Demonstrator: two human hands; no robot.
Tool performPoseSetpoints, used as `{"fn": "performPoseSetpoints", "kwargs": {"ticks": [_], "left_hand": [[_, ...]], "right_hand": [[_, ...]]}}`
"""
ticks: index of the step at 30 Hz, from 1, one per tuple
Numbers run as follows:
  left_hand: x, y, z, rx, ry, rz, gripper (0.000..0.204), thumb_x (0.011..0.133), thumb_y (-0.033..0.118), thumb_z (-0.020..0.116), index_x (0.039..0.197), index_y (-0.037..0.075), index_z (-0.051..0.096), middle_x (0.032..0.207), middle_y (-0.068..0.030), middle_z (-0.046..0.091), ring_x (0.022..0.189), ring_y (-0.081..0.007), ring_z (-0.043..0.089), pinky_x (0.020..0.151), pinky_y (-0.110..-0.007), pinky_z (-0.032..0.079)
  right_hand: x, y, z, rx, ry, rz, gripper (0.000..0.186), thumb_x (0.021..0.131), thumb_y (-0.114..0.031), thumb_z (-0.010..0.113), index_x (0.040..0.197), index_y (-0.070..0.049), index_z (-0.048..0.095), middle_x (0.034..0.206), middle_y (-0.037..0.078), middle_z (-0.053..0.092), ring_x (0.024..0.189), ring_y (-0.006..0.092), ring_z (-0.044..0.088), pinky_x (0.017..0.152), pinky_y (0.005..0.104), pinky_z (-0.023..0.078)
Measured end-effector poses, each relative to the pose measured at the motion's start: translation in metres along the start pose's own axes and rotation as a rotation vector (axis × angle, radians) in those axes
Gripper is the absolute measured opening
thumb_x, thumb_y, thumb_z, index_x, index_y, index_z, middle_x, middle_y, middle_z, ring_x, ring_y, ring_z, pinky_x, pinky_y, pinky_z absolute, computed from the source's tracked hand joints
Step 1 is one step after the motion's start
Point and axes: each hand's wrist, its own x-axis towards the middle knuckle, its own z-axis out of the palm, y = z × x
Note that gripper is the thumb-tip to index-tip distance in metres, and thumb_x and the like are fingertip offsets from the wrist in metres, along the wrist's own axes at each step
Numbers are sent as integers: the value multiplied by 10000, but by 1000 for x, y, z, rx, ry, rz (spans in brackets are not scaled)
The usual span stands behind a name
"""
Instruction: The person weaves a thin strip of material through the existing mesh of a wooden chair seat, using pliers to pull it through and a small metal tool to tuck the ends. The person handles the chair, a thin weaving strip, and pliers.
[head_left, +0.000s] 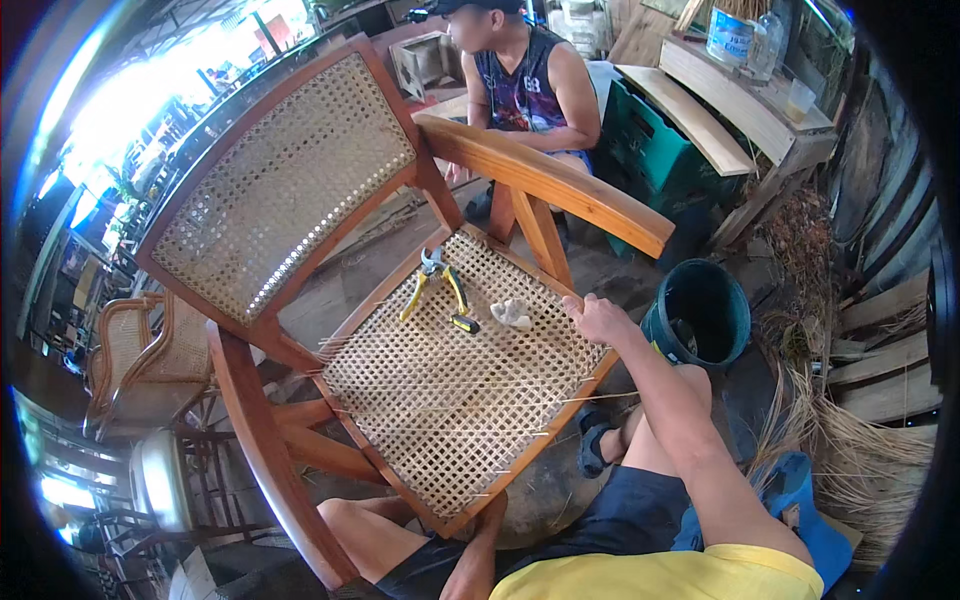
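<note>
A wooden armchair (548,220) with a woven cane seat (440,400) and a cane backrest (290,180) stands tilted in front of me. My right hand (598,320) is at the seat's right edge, fingers closed; whatever they pinch is too small to tell. My left forearm comes up from the lower edge, and my left hand (488,518) goes under the seat's near corner, its fingers hidden. Pliers (437,285) with yellow-and-black handles lie on the far part of the seat, beside a crumpled whitish lump (511,314). Loose cane ends stick out along the seat frame.
A dark green bucket (700,310) stands right of the chair. Another person (535,90) sits beyond it, near a green crate (650,150) and a wooden bench (745,100). Loose cane strands (860,460) lie at the right. More chairs (150,350) stand at the left.
</note>
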Motion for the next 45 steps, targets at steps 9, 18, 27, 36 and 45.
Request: {"fn": "performPoseSetpoints", "kwargs": {"ticks": [9, 18, 27, 36, 45], "left_hand": [[2, 3, 11, 169, -35, 197, 434, 1023, 320, 477, 1356, 50, 546, 1347, -202, 583, 1184, -372, 581, 1040, -489, 422], [-36, 56, -31, -285, -558, 355, 390, 991, 329, 572, 1204, 7, 628, 1154, -247, 666, 1055, -394, 651, 926, -435, 498], [-53, 44, -39, -521, -366, 91, 451, 997, 376, 572, 1308, 50, 586, 1065, -160, 712, 948, -241, 672, 866, -367, 517], [-20, -11, 32, -331, -408, 28, 382, 1002, 357, 479, 1097, 28, 647, 926, -186, 695, 896, -295, 681, 842, -415, 503], [-47, 38, 8, -473, -535, -13, 336, 1016, 295, 444, 1069, 27, 641, 905, -199, 689, 806, -341, 654, 770, -447, 502]], "right_hand": [[3, -15, 9, -117, 1, -1, 849, 1001, -668, 269, 1275, 92, 528, 1229, 320, 624, 1195, 430, 600, 1023, 493, 474], [-10, -25, 6, -206, 28, -188, 751, 995, -615, 380, 1282, 60, 539, 1341, 313, 549, 1254, 424, 550, 1044, 502, 444], [-63, -96, 11, -91, 36, -567, 686, 1016, -499, 448, 1382, 80, 468, 1396, 291, 493, 1312, 419, 470, 1098, 507, 385], [-65, -112, 34, -286, -126, -778, 612, 978, -506, 516, 1262, 33, 583, 1299, 283, 577, 1262, 370, 540, 1055, 461, 445], [-77, -110, 29, -293, -203, -771, 487, 985, -440, 561, 1153, 15, 607, 1174, 246, 648, 1128, 368, 630, 984, 462, 500]]}}
